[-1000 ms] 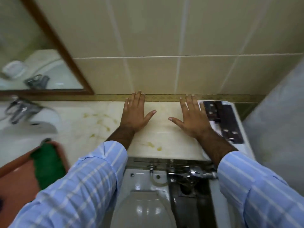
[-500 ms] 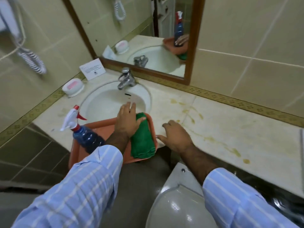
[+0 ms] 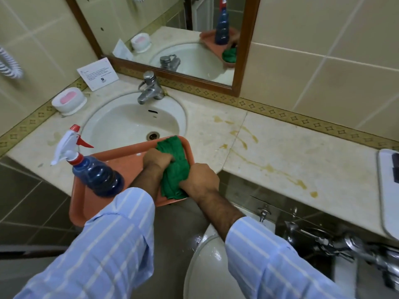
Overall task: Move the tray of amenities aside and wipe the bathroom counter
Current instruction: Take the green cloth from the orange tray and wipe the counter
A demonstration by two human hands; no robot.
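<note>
one orange tray (image 3: 121, 167), long side slanting up-right | one spray bottle (image 3: 95, 171) | one green cloth (image 3: 174, 169) | left hand (image 3: 157, 159), right hand (image 3: 200, 180) both squeezing the cloth

Orange tray (image 3: 121, 167), green cloth (image 3: 174, 169), blue spray bottle (image 3: 97, 175), striped blue sleeves (image 3: 112, 244)

A tiled hotel-style bathroom: sink (image 3: 129, 124), faucet (image 3: 150, 88), framed mirror (image 3: 172, 39), printed guest notice (image 3: 98, 73).
</note>
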